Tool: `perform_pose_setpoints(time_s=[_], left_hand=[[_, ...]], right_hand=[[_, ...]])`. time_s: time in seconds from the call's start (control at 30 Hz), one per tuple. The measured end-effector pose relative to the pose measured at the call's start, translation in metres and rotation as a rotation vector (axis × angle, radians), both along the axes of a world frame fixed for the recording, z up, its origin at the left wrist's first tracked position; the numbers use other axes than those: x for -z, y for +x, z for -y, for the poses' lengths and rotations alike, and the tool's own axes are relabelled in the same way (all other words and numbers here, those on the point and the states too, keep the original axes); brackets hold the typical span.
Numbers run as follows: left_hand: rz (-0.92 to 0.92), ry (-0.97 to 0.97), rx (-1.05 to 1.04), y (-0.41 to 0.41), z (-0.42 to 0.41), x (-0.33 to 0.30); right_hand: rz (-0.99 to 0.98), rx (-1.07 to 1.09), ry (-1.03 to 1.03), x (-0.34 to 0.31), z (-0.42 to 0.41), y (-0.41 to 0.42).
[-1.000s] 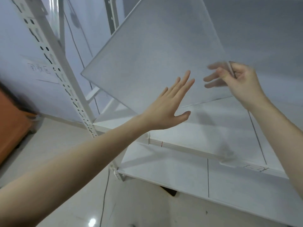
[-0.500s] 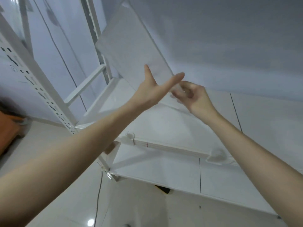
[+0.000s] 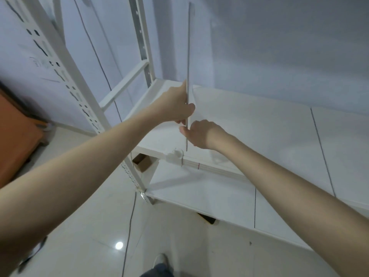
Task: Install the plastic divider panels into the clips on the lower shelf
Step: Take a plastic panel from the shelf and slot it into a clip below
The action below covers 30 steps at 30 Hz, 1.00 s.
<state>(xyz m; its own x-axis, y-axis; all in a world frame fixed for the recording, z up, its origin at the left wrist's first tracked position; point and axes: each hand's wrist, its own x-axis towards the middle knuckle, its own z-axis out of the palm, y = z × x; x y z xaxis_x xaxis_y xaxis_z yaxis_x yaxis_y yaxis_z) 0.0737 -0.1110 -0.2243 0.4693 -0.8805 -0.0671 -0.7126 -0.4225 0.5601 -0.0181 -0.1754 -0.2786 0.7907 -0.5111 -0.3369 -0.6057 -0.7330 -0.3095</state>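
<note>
A clear plastic divider panel (image 3: 201, 56) stands upright and edge-on to me, its near edge a thin vertical line above the white shelf (image 3: 259, 124). My left hand (image 3: 175, 105) grips that near edge from the left, thumb wrapped across it. Just below, my right hand (image 3: 199, 134) pinches the edge from the right. The panel's lower corner hangs slightly above a clear plastic clip (image 3: 176, 153) fixed on the shelf's front rail. A second clip (image 3: 221, 162) sits further right along the rail, partly hidden behind my right forearm.
White perforated rack uprights (image 3: 65, 76) rise at left, joined by a crossbar (image 3: 123, 86). A lower shelf (image 3: 209, 194) lies beneath. A small open cardboard box (image 3: 142, 162) sits under the shelf corner. An orange cabinet (image 3: 18, 140) stands far left. A cable (image 3: 129, 226) runs across the tiled floor.
The panel has turned from a tilted, face-on pose to upright and edge-on, and dropped toward the left clip. My left hand, open before, now grips its edge.
</note>
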Motion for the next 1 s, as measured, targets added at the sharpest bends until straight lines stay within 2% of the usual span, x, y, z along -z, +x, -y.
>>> perform_pose_setpoints(time_s=[0.3, 0.57, 0.73, 1.0], left_hand=[[0.192, 0.141, 0.046, 0.036, 0.002, 0.024], [-0.037, 0.059, 0.056, 0.044, -0.002, 0.042], [-0.055, 0.038, 0.111, 0.049, -0.006, 0.043], [0.199, -0.001, 0.152, 0.050, -0.011, 0.039]], right_hand=[[0.042, -0.007, 0.045, 0.024, -0.013, 0.048], [0.036, 0.119, 0.172, 0.029, -0.015, 0.049], [0.042, 0.151, 0.169, 0.034, -0.019, 0.054], [-0.027, 0.220, 0.168, 0.029, -0.026, 0.052]])
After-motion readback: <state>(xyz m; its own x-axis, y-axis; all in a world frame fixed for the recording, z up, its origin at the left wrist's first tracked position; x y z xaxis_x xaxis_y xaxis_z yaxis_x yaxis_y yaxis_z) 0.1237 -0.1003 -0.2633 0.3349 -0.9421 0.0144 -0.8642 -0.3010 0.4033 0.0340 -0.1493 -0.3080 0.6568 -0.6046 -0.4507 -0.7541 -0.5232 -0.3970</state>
